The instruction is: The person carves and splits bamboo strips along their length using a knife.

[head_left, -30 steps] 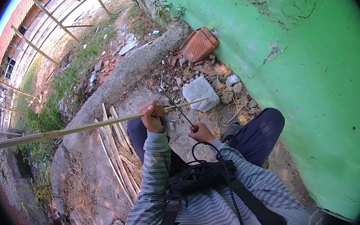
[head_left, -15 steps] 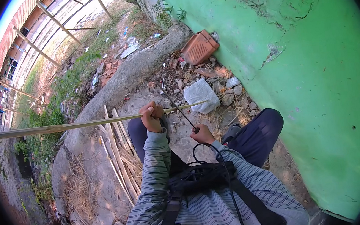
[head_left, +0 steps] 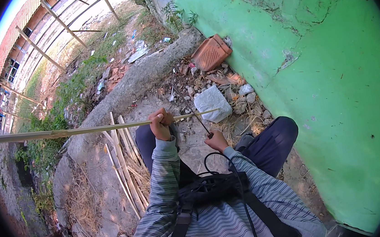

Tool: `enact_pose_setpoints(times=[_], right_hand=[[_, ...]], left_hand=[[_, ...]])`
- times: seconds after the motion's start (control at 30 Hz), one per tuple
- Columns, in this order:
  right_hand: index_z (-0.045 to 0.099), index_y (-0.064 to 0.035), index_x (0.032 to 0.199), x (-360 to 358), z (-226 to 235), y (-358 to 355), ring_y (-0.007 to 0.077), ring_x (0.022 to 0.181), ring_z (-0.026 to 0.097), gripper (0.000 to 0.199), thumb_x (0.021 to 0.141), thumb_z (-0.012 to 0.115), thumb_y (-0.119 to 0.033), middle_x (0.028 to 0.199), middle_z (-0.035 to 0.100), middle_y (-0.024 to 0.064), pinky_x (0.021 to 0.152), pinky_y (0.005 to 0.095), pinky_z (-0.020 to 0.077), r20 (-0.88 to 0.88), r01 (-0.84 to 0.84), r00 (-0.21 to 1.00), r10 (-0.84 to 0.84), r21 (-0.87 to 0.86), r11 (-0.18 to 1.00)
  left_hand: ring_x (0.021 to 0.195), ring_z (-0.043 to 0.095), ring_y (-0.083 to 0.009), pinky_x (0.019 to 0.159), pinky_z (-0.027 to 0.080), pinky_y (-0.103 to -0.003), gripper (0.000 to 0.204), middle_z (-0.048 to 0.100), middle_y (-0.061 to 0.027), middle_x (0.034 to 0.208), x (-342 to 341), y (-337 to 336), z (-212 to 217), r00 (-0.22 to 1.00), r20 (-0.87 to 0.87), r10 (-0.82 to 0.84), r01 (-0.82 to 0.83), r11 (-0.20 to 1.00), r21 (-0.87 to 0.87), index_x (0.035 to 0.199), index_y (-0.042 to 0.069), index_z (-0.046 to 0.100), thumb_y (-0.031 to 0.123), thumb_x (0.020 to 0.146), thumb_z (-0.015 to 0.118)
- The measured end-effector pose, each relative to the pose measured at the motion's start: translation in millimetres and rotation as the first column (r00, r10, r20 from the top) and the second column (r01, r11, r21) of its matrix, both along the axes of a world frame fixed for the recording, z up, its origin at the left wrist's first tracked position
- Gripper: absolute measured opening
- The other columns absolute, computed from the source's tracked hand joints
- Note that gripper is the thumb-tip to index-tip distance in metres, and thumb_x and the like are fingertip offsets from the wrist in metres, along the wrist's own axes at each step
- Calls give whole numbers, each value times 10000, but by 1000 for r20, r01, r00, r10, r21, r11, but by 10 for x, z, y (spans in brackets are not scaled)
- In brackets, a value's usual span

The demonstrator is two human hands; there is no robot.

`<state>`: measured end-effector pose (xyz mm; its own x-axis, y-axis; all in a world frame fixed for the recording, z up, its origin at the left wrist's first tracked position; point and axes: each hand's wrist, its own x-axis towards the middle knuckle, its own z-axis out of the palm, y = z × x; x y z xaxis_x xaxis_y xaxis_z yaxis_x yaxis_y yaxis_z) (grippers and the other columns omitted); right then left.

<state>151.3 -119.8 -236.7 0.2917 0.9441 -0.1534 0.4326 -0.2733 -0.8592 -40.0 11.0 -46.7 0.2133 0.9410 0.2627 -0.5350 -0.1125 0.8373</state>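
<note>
My left hand (head_left: 160,125) is closed round a long, pale bamboo strip (head_left: 72,131). The strip runs level from the far left, and its thin right end reaches over a whitish stone block (head_left: 213,101). In my right hand (head_left: 217,141) is the handle of a long, dark, thin-bladed knife (head_left: 184,100), its blade pointing up and to the left. The blade crosses the strip between my left hand and the strip's right end; whether they touch I cannot tell. Beside my left knee lie several split bamboo strips (head_left: 123,163) on the ground.
A green wall (head_left: 335,104) rises close on my right. Orange roof tiles (head_left: 212,52) lean at its foot among rubble (head_left: 239,104). A low concrete ridge (head_left: 119,93) curves across ahead and left. A black cable (head_left: 243,195) hangs over my chest.
The knife and my right hand have shifted slightly, the blade's tip moving a little right. My left hand and the bamboo strip stay nearly still.
</note>
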Motion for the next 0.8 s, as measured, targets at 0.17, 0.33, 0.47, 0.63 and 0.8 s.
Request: enact_pose_setpoints(times=[0.17,0.33,0.47,0.63,0.8], right_hand=[[598,-13,693,148,-201,-10,159,500,565,239,712,753,-192,560,565,60,507,362,447,-139,145,966,-220,-414,899],[556,-25,678,-273,486,42,87,570,497,225,748,725,-156,594,542,15,545,303,406,-169,-188,968,186,6,982],[553,-29,695,-124,356,31,99,582,505,216,756,718,-154,599,543,24,566,317,419,-112,-187,976,189,23,982],[608,-19,715,-131,242,3,182,589,597,210,732,724,-193,622,607,92,580,355,461,-12,-60,998,60,-78,995],[619,-9,712,-254,558,29,220,594,619,222,717,729,-202,618,612,112,598,366,480,-29,-118,993,119,35,992]], left_hand=[[457,152,-89,460,151,-327,379,184,48,530,10,-9,-89,999,8,-34,34,999,12,601,118,252,286,847,485],[467,167,-88,467,161,-320,335,190,45,540,-78,-46,59,999,-37,9,-8,1000,24,606,103,263,260,808,479],[476,179,-97,480,175,-328,294,192,37,544,-24,-13,22,1000,-22,-10,11,999,48,624,97,282,259,788,465],[473,181,-109,488,188,-336,286,183,35,544,0,26,-49,1000,3,19,-19,999,29,629,100,285,259,796,454],[467,181,-114,486,191,-337,293,181,32,537,-116,14,-100,999,-34,18,-17,999,40,615,105,281,253,803,449]])
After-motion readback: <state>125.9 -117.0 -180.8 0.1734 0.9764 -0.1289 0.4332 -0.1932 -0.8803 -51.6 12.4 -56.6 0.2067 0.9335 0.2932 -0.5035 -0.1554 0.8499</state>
